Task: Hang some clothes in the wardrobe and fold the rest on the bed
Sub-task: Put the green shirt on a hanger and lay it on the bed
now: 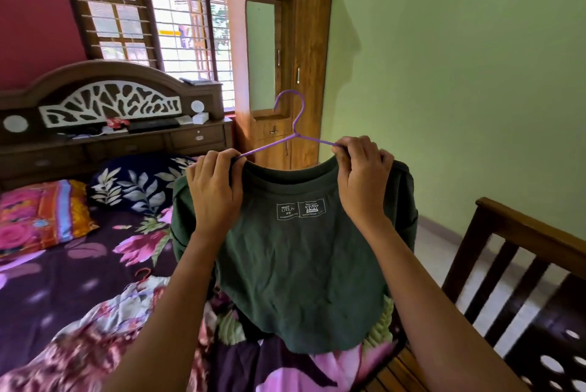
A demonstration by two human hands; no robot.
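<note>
Two hands share this job. My left hand [215, 182] curls its fingers over the neckline of the dark green cotton T-shirt [301, 265] at one shoulder. My right hand [364, 176] pinches the neckline at the other. Each is closed on the cloth together with an arm of the thin purple wire hanger [295, 125], whose hook stands free above the collar.

I hold the T-shirt in the air above the right edge of the bed [63, 280], its hem hanging just over the flowered sheet. The tall wooden wardrobe [307, 58] stands well apart in the far corner, and its doors look closed.

I judge the T-shirt light, soft and limp, so it will sag wherever it is not held. The smooth wire may let a shoulder slip, so I would seat both shoulder seams on the arms and then carry it by the hook.

The white printed neck label [301, 209] reads "max URB_N", "XS" and "oversized fit", with a "Toy Story" mark beside it. The finer lines are too small to read.
</note>
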